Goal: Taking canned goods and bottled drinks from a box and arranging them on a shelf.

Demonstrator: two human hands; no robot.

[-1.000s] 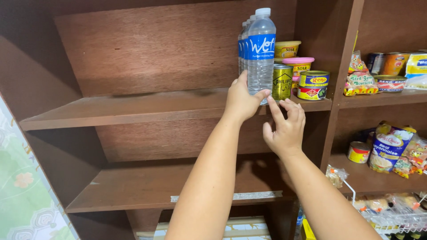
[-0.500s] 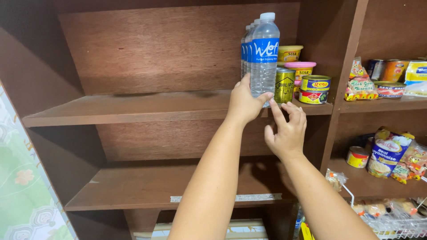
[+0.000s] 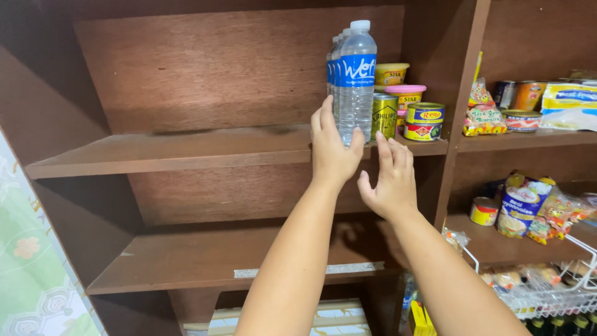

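A clear plastic water bottle (image 3: 356,81) with a blue label and white cap stands upright at the front of a brown wooden shelf (image 3: 186,152), with more bottles lined up behind it. My left hand (image 3: 333,152) is wrapped around its base from the front. My right hand (image 3: 392,180) hovers open just right of it, below the shelf edge, fingers spread and holding nothing. Right of the bottles sit a gold can (image 3: 384,116), a flat can with a red label (image 3: 425,121) and yellow tubs (image 3: 392,74).
The left part of the shelf is bare, as is the lower shelf (image 3: 205,261). A vertical wooden divider (image 3: 463,93) separates a right bay holding cans and snack packets (image 3: 482,112), a pouch (image 3: 519,205) and a white wire basket (image 3: 547,292).
The view shifted slightly; both hands stay in about the same place at the bottle, and the bottle remains upright on the shelf edge.
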